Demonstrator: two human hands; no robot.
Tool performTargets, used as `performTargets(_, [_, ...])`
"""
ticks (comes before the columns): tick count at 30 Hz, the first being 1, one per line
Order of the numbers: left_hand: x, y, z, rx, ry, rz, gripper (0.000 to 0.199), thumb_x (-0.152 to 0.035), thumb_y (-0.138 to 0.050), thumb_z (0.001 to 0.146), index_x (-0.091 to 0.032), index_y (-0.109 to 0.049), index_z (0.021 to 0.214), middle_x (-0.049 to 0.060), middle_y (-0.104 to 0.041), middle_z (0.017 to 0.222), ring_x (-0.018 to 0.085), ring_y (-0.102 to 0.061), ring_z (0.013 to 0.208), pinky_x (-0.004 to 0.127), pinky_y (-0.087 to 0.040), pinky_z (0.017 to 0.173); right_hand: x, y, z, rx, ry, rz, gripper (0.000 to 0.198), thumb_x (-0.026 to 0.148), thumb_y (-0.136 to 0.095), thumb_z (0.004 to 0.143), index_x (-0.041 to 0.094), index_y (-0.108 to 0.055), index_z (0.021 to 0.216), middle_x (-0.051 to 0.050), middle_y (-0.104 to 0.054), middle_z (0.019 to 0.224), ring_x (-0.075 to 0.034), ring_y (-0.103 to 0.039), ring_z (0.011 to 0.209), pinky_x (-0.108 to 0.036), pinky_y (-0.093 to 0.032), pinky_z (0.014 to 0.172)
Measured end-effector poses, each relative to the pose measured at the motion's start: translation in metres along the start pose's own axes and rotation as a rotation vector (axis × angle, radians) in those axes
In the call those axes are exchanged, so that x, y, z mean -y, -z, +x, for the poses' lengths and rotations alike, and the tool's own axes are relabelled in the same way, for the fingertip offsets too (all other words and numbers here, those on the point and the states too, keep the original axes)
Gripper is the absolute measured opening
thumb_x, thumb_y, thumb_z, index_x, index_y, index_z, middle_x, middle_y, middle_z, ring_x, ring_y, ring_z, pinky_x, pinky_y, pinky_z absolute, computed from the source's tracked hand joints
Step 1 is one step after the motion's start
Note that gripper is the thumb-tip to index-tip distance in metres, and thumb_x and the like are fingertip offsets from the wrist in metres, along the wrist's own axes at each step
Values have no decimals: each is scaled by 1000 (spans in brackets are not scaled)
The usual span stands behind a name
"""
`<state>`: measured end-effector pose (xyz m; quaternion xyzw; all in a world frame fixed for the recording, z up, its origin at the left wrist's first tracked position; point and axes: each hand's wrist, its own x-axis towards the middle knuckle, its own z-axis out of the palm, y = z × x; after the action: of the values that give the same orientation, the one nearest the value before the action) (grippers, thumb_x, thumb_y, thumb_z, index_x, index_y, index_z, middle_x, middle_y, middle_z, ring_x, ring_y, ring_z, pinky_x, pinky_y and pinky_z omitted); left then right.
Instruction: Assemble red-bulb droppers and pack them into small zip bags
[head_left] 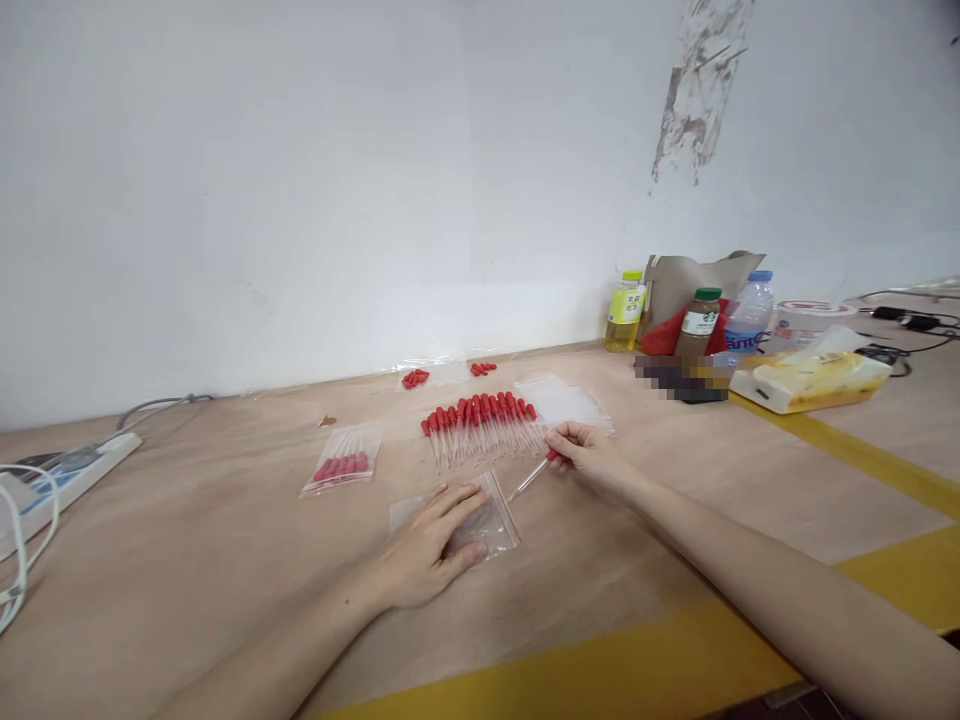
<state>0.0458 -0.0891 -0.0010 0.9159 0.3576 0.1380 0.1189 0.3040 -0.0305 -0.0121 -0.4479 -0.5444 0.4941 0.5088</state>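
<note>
Dropper (532,477): red bulb, slim clear tube. Held at the bulb, tilted, tip slanting down-left to just beside the bag's red-lined edge; contact there unclear. Bag (493,520): clear plastic, flat on the table, pressed down and partly covered, red-lined edge facing right. Whether its mouth is parted, can't tell. Loose droppers (480,412): same kind, fanned in a crowded row beyond the bag, bulbs away, tips toward it. Filled bag (343,462): lying flat, left of the row, several droppers side by side inside, bulbs nearest the viewer.
</note>
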Motion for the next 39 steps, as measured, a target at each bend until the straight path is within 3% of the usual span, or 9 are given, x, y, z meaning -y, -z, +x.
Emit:
performTargets(7, [-2, 1, 1, -2, -4, -11, 51, -38, -43, 86, -25, -29, 132, 6, -34, 136, 23, -30, 124, 44, -22, 104, -4, -7, -5, 64, -62, 107, 36, 46, -66, 61, 15, -50, 65, 2, -56, 57, -6, -52, 49, -20, -41, 49])
performTargets(12, [-6, 0, 7, -16, -19, -50, 50, -36, -44, 85, -22, -30, 131, 7, -39, 132, 22, -34, 121, 42, -24, 103, -3, -3, -12, 456, -200, 216, 36, 30, -73, 58, 12, -57, 84, -3, -63, 77, -11, -61, 74, -26, -47, 75])
performTargets(15, [-10, -2, 15, -20, -31, -102, 49, -33, -45, 85, -23, -29, 130, 7, -41, 130, 23, -38, 118, 42, -27, 101, 0, -2, -16, 615, -183, 149, 41, 31, -71, 61, 12, -54, 94, -5, -63, 85, -11, -62, 73, -26, -49, 71])
performTargets(18, [-15, -5, 24, -24, -56, -156, 49, -31, -44, 85, -24, -27, 131, 7, -43, 129, 22, -41, 115, 41, -32, 97, 3, -5, -20, 634, -129, 81, 43, 39, -67, 64, 16, -47, 94, -2, -61, 85, -9, -60, 53, -22, -48, 48])
performTargets(20, [-18, -8, 28, -34, -63, -182, 50, -31, -43, 85, -24, -26, 131, 7, -43, 128, 22, -41, 114, 39, -33, 96, 3, -8, -23, 631, -123, 93, 41, 43, -65, 65, 18, -42, 89, 1, -59, 77, -9, -59, 50, -20, -45, 43])
performTargets(25, [-22, -9, 31, -82, -41, -206, 48, -33, -44, 85, -24, -28, 130, 6, -45, 127, 21, -43, 113, 37, -36, 93, -2, -15, -26, 667, -82, 157, 36, 42, -64, 66, 17, -42, 80, 3, -58, 70, -9, -58, 63, -25, -47, 60])
performTargets(30, [-13, 7, 17, -107, -5, -149, 38, -36, -49, 82, -22, -46, 116, 7, -52, 116, 22, -48, 105, 36, -39, 90, -1, -8, -18, 634, -27, 8, 34, 40, -70, 60, 13, -55, 73, 0, -60, 69, -8, -53, 59, -23, -43, 60])
performTargets(35, [6, 15, -4, 6, -43, -139, 35, -33, -47, 84, -26, -48, 118, 4, -51, 121, 20, -44, 114, 35, -35, 96, 4, -2, -12, 645, 62, -172, 33, 41, -64, 66, 13, -67, 82, -3, -63, 73, -10, -54, 65, -22, -41, 62])
performTargets(39, [9, 12, -9, -4, -31, -164, 35, -32, -47, 84, -25, -47, 119, 4, -52, 120, 19, -43, 115, 34, -35, 97, 4, 0, -15, 718, -5, -157, 40, 37, -65, 66, 13, -63, 97, -5, -65, 85, -12, -57, 72, -22, -43, 65])
